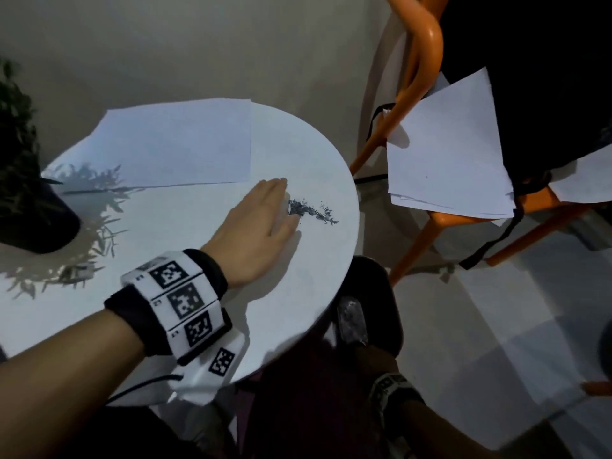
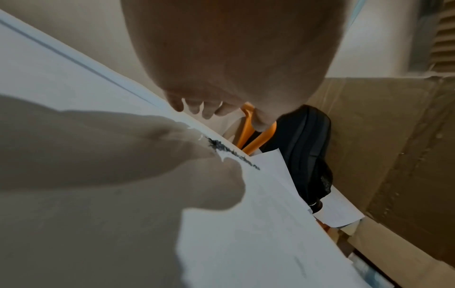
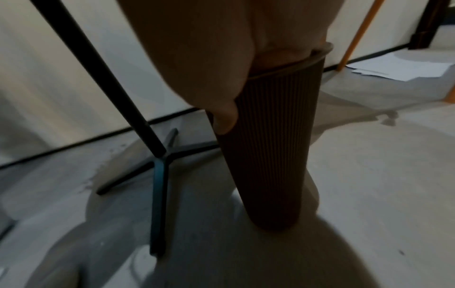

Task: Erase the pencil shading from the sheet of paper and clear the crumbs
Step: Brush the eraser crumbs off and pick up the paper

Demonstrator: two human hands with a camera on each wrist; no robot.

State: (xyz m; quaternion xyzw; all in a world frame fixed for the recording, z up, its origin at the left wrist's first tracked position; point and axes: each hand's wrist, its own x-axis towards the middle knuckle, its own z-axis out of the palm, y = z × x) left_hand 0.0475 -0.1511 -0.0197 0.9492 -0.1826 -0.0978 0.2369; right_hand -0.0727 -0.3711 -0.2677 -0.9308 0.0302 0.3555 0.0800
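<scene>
Sheet of paper [image 1: 172, 144] at the far left of your round worktop [image 1: 185, 240], your left hand [image 1: 255, 226] flat on it, fingers [image 1: 276, 190] straight and together beside the dark crumbs [image 1: 309, 212], your right hand [image 3: 221, 58] below the edge, fingers curled on a ribbed dark bin [image 3: 273, 146].

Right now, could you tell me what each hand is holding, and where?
The right hand grips the ribbed bin by its rim; the left hand holds nothing.
</scene>
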